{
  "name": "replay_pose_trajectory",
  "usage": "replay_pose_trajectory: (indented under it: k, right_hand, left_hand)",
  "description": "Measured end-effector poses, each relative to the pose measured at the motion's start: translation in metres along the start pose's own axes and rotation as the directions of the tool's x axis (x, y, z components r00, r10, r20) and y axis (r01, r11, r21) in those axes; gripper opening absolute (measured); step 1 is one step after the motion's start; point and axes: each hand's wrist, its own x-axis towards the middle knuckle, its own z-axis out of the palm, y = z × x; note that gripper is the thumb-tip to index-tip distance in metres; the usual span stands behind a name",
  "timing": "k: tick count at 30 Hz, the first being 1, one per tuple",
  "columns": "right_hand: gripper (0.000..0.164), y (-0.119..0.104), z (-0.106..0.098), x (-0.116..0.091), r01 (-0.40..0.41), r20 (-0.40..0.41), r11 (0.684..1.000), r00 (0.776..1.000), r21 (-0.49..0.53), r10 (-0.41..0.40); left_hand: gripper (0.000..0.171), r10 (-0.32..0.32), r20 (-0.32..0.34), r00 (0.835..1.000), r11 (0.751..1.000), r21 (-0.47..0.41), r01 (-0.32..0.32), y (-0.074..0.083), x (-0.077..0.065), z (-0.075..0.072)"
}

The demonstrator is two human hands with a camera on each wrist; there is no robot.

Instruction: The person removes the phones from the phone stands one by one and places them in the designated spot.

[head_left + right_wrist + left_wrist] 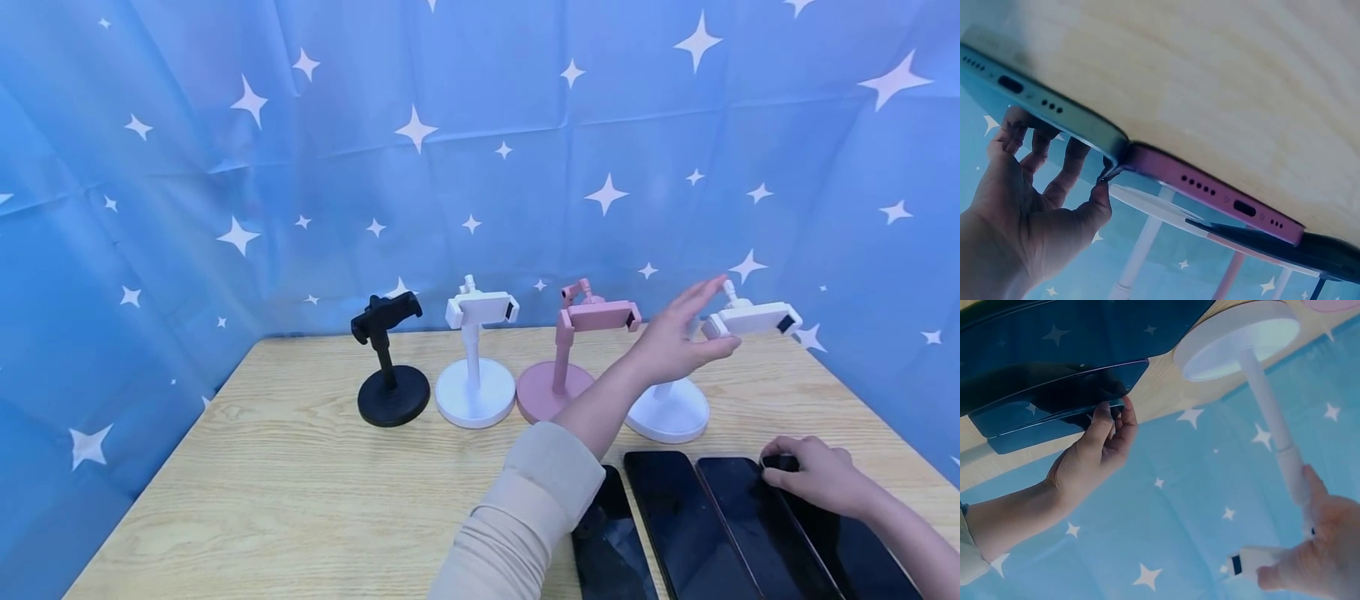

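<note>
On the right stands a white phone stand [667, 412] with a round base and a clamp head. My left hand [678, 333] holds it at the head, thumb at the clamp's left end and fingers behind. In the left wrist view the left hand [1329, 550] is round the top of the pole [1266, 400]. My right hand [821, 475] grips the far end of the rightmost smartphone [847, 542], which lies screen up. From the right wrist, the right hand [1035, 212] shows behind a green-edged phone [1054, 103], beside a purple-edged one [1222, 197].
More dark phones [682, 508] lie side by side left of the gripped one. Left of the held stand are a pink stand [543, 387], another white stand [476, 400] and a black stand [393, 396]. A blue starry curtain [480, 167] hangs behind the wooden table [300, 483].
</note>
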Motion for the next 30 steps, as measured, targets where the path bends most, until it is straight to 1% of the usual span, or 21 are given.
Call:
replay_pose_trajectory:
  k: [5, 9, 12, 16, 19, 21, 23, 26, 30]
  right_hand:
    - [0.024, -0.001, 0.001, 0.001, 0.014, -0.019, 1.0, 1.0, -0.001, -0.014]
    - [0.023, 0.001, 0.004, 0.003, 0.031, -0.025, 1.0, 0.999, 0.001, -0.031]
    - [0.022, 0.005, 0.006, 0.003, 0.037, -0.038, 0.999, 0.999, -0.013, -0.037]
    - [0.022, 0.011, 0.007, 0.003, 0.044, -0.054, 0.999, 0.998, -0.029, -0.045]
    - [0.024, 0.014, 0.006, 0.005, 0.039, -0.045, 0.999, 0.998, -0.035, -0.041]
    - [0.025, 0.015, 0.005, 0.006, 0.027, -0.038, 0.999, 0.999, -0.044, -0.029]
    - [0.025, 0.016, 0.004, 0.005, 0.023, -0.027, 0.998, 0.999, -0.053, -0.024]
    - [0.023, 0.018, 0.0, 0.004, 0.033, -0.016, 0.997, 0.999, -0.068, -0.034]
    - [0.02, 0.016, -0.007, 0.005, 0.063, -0.018, 0.994, 0.998, -0.088, -0.065]
  left_hand:
    - [0.07, -0.005, -0.009, 1.0, 1.0, -0.01, 0.005, 0.0, -0.001, 0.0]
    - [0.07, 0.013, -0.007, 1.0, 1.0, -0.012, -0.013, 0.0, -0.003, 0.0]
    - [0.069, 0.028, 0.002, 1.0, 0.999, 0.019, -0.028, 0.001, -0.002, 0.002]
    - [0.068, 0.019, 0.0, 1.0, 0.996, 0.085, -0.019, 0.005, 0.0, 0.005]
    - [0.067, 0.004, -0.007, 1.0, 0.995, 0.103, -0.003, 0.006, -0.003, 0.006]
    - [0.065, 0.004, 0.0, 1.0, 0.992, 0.122, -0.004, 0.006, -0.007, 0.007]
    - [0.064, 0.006, 0.022, 1.0, 0.988, 0.155, -0.01, 0.006, -0.015, 0.006]
    - [0.062, 0.012, 0.067, 0.998, 0.966, 0.258, -0.029, 0.004, -0.031, 0.002]
    - [0.058, 0.0, 0.119, 0.993, 0.936, 0.35, -0.041, 0.0, -0.057, -0.009]
